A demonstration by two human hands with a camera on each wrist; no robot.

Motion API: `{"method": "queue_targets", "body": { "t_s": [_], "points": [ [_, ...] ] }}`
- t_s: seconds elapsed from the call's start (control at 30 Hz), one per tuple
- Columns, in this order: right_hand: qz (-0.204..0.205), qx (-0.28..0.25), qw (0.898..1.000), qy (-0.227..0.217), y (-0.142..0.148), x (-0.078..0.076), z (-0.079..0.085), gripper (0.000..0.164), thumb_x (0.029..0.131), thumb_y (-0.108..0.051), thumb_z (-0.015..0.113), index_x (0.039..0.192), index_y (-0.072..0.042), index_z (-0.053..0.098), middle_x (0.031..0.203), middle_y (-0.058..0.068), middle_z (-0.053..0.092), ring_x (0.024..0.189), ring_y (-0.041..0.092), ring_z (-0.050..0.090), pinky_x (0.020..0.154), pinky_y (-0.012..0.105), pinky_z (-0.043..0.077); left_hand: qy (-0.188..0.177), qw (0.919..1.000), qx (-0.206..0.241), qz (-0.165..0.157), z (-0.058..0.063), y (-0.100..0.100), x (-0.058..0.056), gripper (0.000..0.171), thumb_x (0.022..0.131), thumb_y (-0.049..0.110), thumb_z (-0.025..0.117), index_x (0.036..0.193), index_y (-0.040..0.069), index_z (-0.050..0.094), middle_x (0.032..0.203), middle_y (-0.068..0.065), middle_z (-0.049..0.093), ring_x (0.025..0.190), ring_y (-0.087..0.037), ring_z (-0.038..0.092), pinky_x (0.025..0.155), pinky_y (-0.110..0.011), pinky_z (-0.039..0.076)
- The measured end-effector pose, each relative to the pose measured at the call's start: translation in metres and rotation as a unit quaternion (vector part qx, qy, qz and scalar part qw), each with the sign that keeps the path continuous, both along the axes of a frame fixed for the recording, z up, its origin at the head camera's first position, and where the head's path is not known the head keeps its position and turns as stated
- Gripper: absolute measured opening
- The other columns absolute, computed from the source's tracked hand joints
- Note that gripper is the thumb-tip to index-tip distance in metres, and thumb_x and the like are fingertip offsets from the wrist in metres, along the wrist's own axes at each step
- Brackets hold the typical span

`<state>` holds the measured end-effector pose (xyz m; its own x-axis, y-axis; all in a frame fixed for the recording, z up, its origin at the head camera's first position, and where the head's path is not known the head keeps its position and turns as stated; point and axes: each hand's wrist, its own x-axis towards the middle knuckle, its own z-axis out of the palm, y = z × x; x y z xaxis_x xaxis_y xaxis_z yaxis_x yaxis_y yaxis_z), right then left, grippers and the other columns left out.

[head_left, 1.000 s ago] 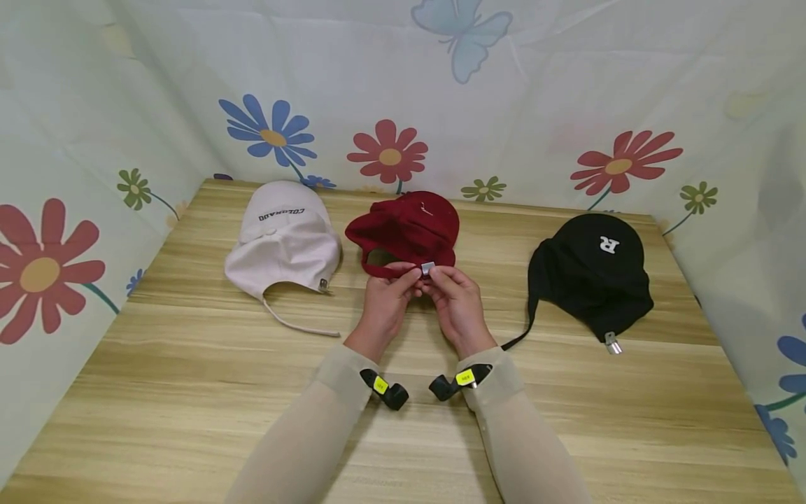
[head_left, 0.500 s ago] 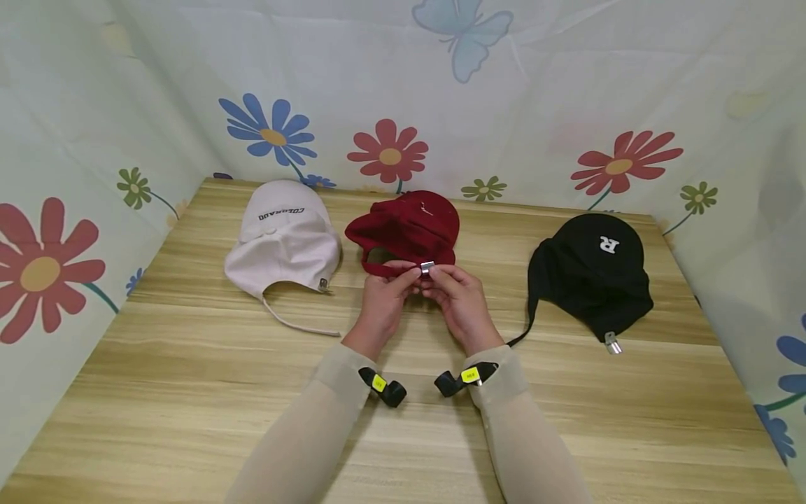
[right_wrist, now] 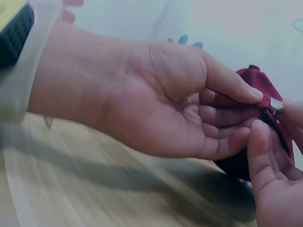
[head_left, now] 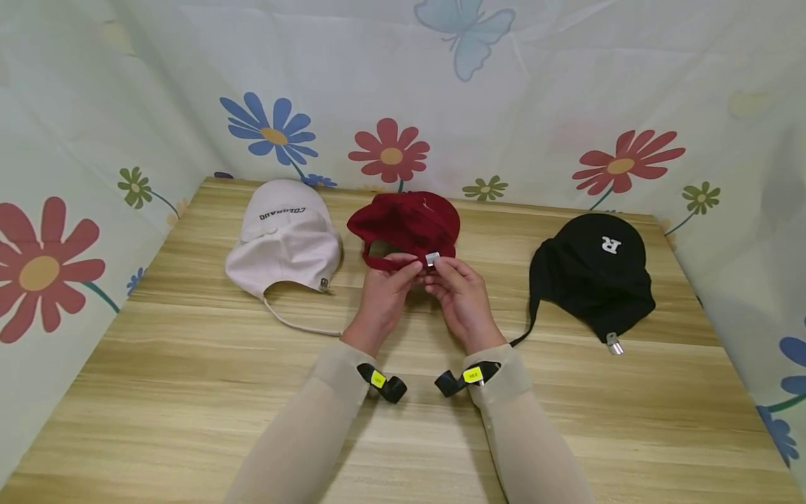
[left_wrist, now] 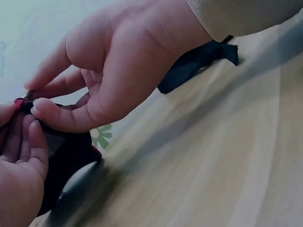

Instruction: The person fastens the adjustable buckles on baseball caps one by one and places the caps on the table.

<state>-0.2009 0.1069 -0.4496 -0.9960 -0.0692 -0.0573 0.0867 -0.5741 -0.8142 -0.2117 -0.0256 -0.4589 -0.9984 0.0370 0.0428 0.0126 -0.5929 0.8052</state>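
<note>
A dark red cap (head_left: 418, 222) lies in the middle with its back opening toward me. My left hand (head_left: 385, 301) pinches its back strap between thumb and fingers. My right hand (head_left: 464, 297) pinches the strap end at a silver metal buckle (head_left: 432, 260). Both hands nearly meet there. In the right wrist view the left thumb presses the red strap beside the buckle (right_wrist: 276, 105), with the right fingertips at its other side. The left wrist view shows both hands' fingertips together at the strap; the buckle is hidden there.
A pale pink cap (head_left: 286, 234) with "COLORADO" lies at the left, its strap loose. A black cap (head_left: 595, 273) with a white R lies at the right, strap hanging loose and metal clasp (head_left: 613, 344) at its edge. Flowered cloth (head_left: 535, 91) surrounds the wooden table (head_left: 403, 455).
The buckle and the hands' grip have shifted slightly up and right, and the buckle has tilted. The red cap's front has turned a little. The other caps stay in place.
</note>
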Motion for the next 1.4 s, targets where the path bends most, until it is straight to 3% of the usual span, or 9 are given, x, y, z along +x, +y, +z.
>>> {"method": "queue_targets", "body": {
  "t_s": [0.13, 0.33, 0.6, 0.8, 0.93, 1.03, 1.1, 1.27, 1.4],
  "points": [
    [0.0, -0.029, 1.0, 0.0, -0.003, 0.001, 0.005, 0.019, 0.097, -0.007, 0.057, 0.087, -0.015, 0.071, 0.083, -0.001, 0.07, 0.07, 0.01, 0.064, 0.063, 0.019, 0.054, 0.004, 1.0, -0.001, 0.004, 0.006, 0.0, -0.002, 0.023, 0.091, -0.008, 0.059, 0.087, 0.013, 0.07, 0.08, 0.001, 0.068, 0.071, -0.012, 0.062, 0.075, -0.027, 0.052],
    [-0.019, -0.057, 0.998, 0.017, -0.01, -0.001, 0.009, 0.027, 0.097, 0.0, 0.053, 0.085, -0.013, 0.073, 0.079, 0.0, 0.07, 0.068, 0.009, 0.064, 0.06, 0.018, 0.053, -0.008, 0.9991, 0.006, 0.041, 0.017, 0.004, -0.003, 0.02, 0.089, -0.008, 0.061, 0.084, 0.01, 0.07, 0.079, 0.0, 0.069, 0.067, -0.013, 0.06, 0.07, -0.026, 0.052],
    [-0.057, -0.057, 0.996, 0.033, -0.015, -0.001, 0.01, 0.026, 0.094, 0.003, 0.055, 0.083, -0.012, 0.073, 0.078, 0.0, 0.069, 0.067, 0.01, 0.062, 0.059, 0.019, 0.052, -0.045, 0.9945, 0.037, 0.087, 0.027, 0.013, 0.001, 0.011, 0.086, -0.005, 0.067, 0.081, 0.004, 0.068, 0.071, 0.001, 0.068, 0.061, -0.011, 0.057, 0.063, -0.021, 0.049],
    [-0.08, -0.065, 0.994, 0.026, -0.021, 0.001, 0.01, 0.023, 0.094, 0.004, 0.056, 0.084, -0.009, 0.073, 0.077, 0.002, 0.069, 0.065, 0.01, 0.062, 0.058, 0.019, 0.052, -0.064, 0.9917, 0.043, 0.103, 0.028, 0.016, 0.003, 0.016, 0.086, -0.006, 0.066, 0.075, 0.005, 0.068, 0.07, 0.002, 0.068, 0.059, -0.01, 0.057, 0.062, -0.02, 0.049],
    [-0.093, -0.071, 0.993, 0.019, -0.023, 0.002, 0.01, 0.023, 0.093, 0.004, 0.057, 0.082, -0.01, 0.072, 0.076, 0.002, 0.068, 0.064, 0.01, 0.061, 0.057, 0.019, 0.051, -0.061, 0.992, 0.038, 0.103, 0.026, 0.019, 0.004, 0.003, 0.084, -0.007, 0.068, 0.082, -0.005, 0.068, 0.071, 0.001, 0.068, 0.059, -0.01, 0.057, 0.061, -0.02, 0.049],
    [-0.099, -0.073, 0.992, 0.013, -0.023, 0.001, 0.009, 0.023, 0.093, 0.003, 0.057, 0.081, -0.01, 0.072, 0.075, 0.002, 0.067, 0.064, 0.01, 0.06, 0.057, 0.018, 0.05, -0.056, 0.993, 0.039, 0.097, 0.023, 0.021, 0.005, 0.004, 0.084, -0.005, 0.069, 0.085, -0.009, 0.068, 0.071, 0.0, 0.068, 0.059, -0.01, 0.057, 0.06, -0.021, 0.049],
    [-0.101, -0.075, 0.992, 0.01, -0.023, 0.001, 0.009, 0.023, 0.093, 0.003, 0.057, 0.081, -0.01, 0.072, 0.075, 0.002, 0.067, 0.063, 0.01, 0.06, 0.056, 0.018, 0.05, -0.053, 0.9939, 0.039, 0.088, 0.021, 0.021, 0.004, 0.001, 0.084, -0.005, 0.069, 0.083, -0.006, 0.069, 0.07, 0.0, 0.068, 0.058, -0.01, 0.057, 0.06, -0.02, 0.049],
    [-0.1, -0.081, 0.992, 0.013, -0.021, 0.002, 0.009, 0.024, 0.093, 0.004, 0.057, 0.081, -0.009, 0.072, 0.075, 0.003, 0.067, 0.063, 0.011, 0.06, 0.056, 0.018, 0.05, -0.043, 0.9969, 0.035, 0.055, 0.017, 0.016, 0.004, 0.018, 0.088, -0.007, 0.063, 0.078, 0.006, 0.07, 0.067, 0.001, 0.067, 0.06, -0.011, 0.058, 0.059, -0.021, 0.048],
    [-0.091, -0.085, 0.992, 0.017, -0.019, 0.002, 0.01, 0.022, 0.093, 0.003, 0.058, 0.082, -0.009, 0.072, 0.076, 0.003, 0.068, 0.063, 0.012, 0.06, 0.056, 0.019, 0.05, -0.046, 0.9962, 0.057, 0.047, 0.015, 0.012, 0.003, 0.018, 0.088, -0.006, 0.063, 0.077, 0.006, 0.069, 0.066, 0.0, 0.066, 0.06, -0.011, 0.059, 0.058, -0.021, 0.048]
  ]
}}
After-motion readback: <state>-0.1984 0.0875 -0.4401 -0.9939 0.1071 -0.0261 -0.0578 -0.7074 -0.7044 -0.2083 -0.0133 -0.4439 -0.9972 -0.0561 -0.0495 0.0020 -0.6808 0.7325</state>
